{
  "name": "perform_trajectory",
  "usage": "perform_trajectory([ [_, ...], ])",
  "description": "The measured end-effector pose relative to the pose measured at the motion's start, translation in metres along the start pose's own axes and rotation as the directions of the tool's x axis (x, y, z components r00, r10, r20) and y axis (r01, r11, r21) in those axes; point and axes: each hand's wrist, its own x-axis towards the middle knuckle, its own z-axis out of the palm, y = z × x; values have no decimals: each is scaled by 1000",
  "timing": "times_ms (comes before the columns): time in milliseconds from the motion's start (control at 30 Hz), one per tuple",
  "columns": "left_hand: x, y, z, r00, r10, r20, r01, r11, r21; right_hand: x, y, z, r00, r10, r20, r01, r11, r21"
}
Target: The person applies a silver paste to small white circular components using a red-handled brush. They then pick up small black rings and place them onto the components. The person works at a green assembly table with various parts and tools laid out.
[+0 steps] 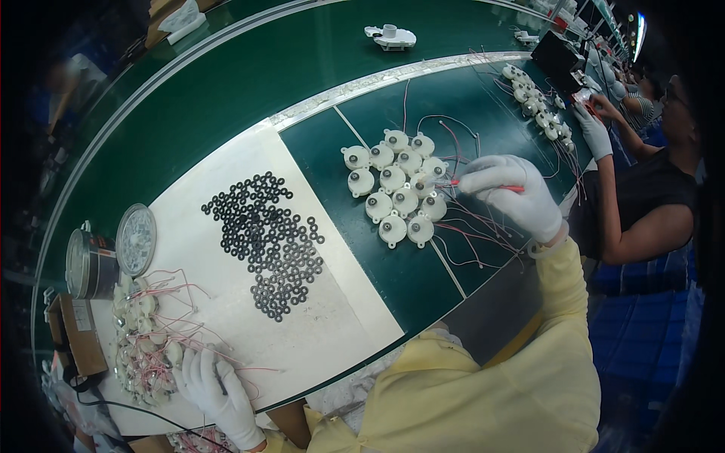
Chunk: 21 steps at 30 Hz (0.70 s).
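My right hand [512,193], in a white glove, is closed around a thin red-handled tool [455,182]. The pale tip of this tool reaches over a cluster of round cream motors [393,178], which stand with their dark shafts up and trail pink and grey wires. What kind of tool it is I cannot make out. At the lower left my left hand [215,386], also gloved, rests with its fingers apart against a heap of similar wired motors [140,332]. Whether its fingertips touch a single motor is unclear.
Many small black rings [257,226] lie spread on a white sheet [343,302]. A clear tub [91,263], a round lid [137,240] and a cardboard box [77,336] stand left. Beyond runs a green belt with a white part [390,38]. A co-worker [642,181] sits at right.
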Motion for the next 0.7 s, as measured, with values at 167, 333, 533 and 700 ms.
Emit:
perform_trajectory([
  [167,0,-1,1,1000,14,-15,-14,1000,4,3,-2,4,1000,10,7,-11,999,47],
  [333,1,1,1,999,30,-30,-30,1000,6,1,-2,11,953,304,-13,-285,906,313],
  [533,5,4,-1,999,45,-28,-45,999,6,-6,4,11,882,471,-24,-438,838,325],
  [700,3,3,-1,999,43,-29,-43,999,3,-10,6,14,872,483,-75,-432,834,344],
])
